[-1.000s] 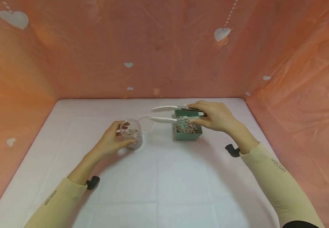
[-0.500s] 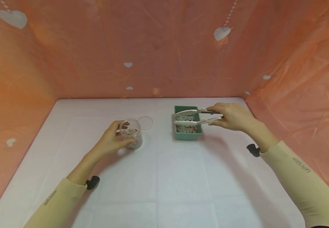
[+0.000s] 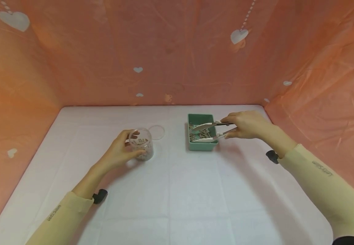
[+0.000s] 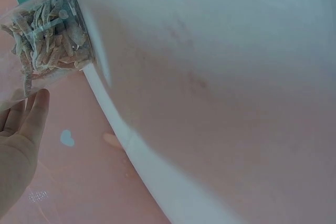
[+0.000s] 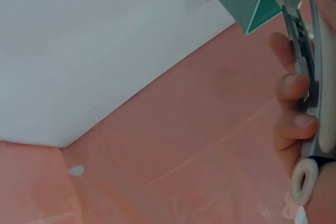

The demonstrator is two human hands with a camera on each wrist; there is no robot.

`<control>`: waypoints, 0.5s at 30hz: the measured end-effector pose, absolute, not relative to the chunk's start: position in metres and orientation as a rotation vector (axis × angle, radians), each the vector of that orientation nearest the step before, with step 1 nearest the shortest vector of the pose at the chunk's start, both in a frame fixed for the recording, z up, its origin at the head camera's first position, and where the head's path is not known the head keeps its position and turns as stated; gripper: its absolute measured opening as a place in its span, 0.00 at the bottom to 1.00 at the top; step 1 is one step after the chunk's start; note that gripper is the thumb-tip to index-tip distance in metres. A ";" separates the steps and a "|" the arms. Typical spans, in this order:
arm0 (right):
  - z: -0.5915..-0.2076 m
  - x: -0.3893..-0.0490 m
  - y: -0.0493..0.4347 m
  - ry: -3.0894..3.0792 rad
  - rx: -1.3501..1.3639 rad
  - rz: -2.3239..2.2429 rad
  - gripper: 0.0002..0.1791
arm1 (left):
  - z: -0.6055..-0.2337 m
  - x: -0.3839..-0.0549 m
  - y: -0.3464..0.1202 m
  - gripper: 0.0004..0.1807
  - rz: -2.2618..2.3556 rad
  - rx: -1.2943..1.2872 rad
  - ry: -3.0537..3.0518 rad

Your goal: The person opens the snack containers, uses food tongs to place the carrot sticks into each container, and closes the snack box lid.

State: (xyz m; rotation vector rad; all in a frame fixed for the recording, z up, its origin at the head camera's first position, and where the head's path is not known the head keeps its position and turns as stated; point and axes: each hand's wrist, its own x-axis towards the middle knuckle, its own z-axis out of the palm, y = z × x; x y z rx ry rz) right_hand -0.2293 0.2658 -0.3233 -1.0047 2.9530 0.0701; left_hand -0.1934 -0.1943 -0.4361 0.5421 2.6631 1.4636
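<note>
My left hand holds a clear jar upright, thumb in front and fingers behind it. Thin brownish dried pieces fill much of the jar in the left wrist view. In my right hand is a pair of tongs with white scalloped tips and metal arms. The tongs' tips are spread and reach down inside a green rectangular box. More of the dried pieces lie in that box, around the tips.
A round clear lid lies on the white-covered table, just behind the jar. Pink sheets with heart prints stand at the table's back and sides.
My right hand has moved to the right with the tongs, from left of the green box to over it, and the tips have dropped in. The left hand and jar stay put.
</note>
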 end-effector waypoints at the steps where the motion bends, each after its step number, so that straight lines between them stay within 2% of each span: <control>1: -0.324 -0.230 0.264 2.946 -0.998 0.074 0.30 | -0.436 -0.193 -0.194 0.42 1.465 0.548 2.664; 9: -0.334 -0.238 0.255 2.907 -0.921 0.113 0.34 | -0.436 -0.193 -0.193 0.41 1.476 0.559 2.666; 15: -0.342 -0.243 0.255 2.896 -0.887 0.100 0.31 | -0.436 -0.193 -0.194 0.42 1.473 0.546 2.661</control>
